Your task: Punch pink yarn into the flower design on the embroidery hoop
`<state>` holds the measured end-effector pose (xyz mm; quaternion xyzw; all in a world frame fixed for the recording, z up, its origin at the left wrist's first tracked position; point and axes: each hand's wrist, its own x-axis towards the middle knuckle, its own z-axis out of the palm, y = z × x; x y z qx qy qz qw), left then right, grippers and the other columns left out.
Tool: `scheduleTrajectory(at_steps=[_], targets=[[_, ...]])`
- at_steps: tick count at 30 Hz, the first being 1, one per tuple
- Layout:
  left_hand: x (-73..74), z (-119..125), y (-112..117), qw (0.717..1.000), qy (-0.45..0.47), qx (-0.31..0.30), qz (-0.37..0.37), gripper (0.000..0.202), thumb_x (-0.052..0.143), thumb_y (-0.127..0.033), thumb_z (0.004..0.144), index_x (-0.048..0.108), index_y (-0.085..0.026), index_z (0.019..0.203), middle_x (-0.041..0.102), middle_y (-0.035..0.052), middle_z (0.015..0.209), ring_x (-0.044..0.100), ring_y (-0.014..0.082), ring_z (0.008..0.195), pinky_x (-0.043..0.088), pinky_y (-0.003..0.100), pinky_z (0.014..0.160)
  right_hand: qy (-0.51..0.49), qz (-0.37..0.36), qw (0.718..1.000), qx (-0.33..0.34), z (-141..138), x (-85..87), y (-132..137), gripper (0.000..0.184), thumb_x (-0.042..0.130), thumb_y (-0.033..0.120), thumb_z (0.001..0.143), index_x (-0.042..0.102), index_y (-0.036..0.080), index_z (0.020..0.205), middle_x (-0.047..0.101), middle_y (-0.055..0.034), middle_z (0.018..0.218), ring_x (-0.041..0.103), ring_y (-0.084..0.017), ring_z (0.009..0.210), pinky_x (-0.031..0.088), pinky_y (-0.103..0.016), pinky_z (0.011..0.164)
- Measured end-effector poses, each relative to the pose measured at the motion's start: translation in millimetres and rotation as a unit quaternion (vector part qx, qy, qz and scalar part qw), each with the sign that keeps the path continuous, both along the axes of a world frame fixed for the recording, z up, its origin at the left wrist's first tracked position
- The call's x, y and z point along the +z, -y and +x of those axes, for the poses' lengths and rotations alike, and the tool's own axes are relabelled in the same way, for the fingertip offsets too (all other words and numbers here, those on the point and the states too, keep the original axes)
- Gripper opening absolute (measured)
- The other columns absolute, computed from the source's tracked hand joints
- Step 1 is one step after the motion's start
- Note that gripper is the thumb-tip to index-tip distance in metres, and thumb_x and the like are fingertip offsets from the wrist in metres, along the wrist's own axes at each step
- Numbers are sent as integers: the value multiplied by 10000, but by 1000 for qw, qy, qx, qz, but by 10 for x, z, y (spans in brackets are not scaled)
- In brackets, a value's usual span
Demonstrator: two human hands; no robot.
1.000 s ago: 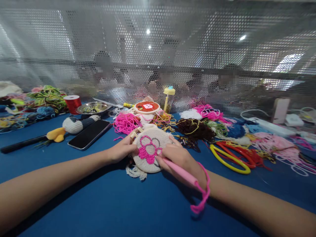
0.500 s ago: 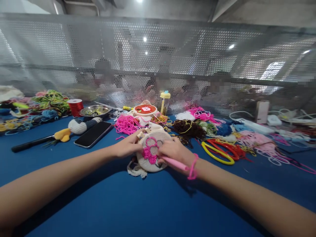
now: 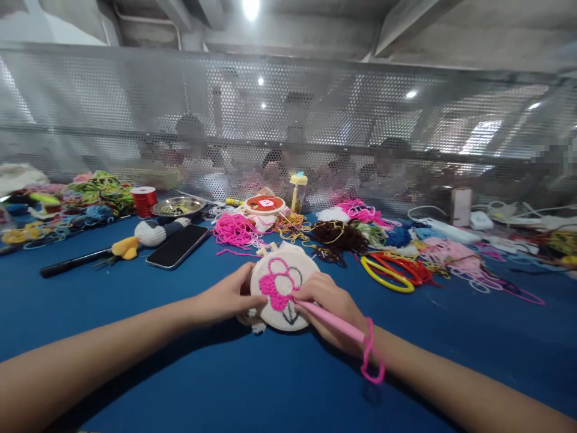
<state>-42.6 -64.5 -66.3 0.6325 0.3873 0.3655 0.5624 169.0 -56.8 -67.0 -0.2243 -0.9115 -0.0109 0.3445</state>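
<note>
A round embroidery hoop (image 3: pixel 283 293) of cream cloth with a pink flower stitched on it is tilted up toward me on the blue table (image 3: pixel 252 385). My left hand (image 3: pixel 224 296) grips the hoop's left edge, fingers closed round the rim. My right hand (image 3: pixel 331 305) is wrapped round a pink punch needle (image 3: pixel 331 322) like a pen, its tip on the cloth beside the pink stitches. Pink yarn (image 3: pixel 372 361) loops from the needle's end over my right wrist.
Loose yarn piles (image 3: pixel 347 234) lie behind the hoop. Yellow and red scissors (image 3: pixel 392 273) sit to the right. A phone (image 3: pixel 178 245), a black pen (image 3: pixel 72 263) and a knitted toy (image 3: pixel 144 234) lie left. A second hoop (image 3: pixel 265 204), a red spool (image 3: pixel 145 199) and a metal dish (image 3: pixel 177 207) stand before a perforated screen (image 3: pixel 288 132).
The hoop has been tipped up and drawn nearer to me, so its face shows more fully. Both hands stayed on it; the view has lifted, showing more ceiling.
</note>
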Motion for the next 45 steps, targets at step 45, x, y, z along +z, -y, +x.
scheduleTrajectory(at_steps=[45], targets=[[-94, -59, 135, 998, -20, -10, 58, 316, 492, -252, 761, 378, -160, 1040, 478, 6, 814, 453, 101, 660, 401, 251, 588, -27, -60, 997, -26, 59, 42, 176, 75, 442, 210, 794, 437, 180, 725, 548, -25, 699, 573, -131, 721, 461, -229, 622]])
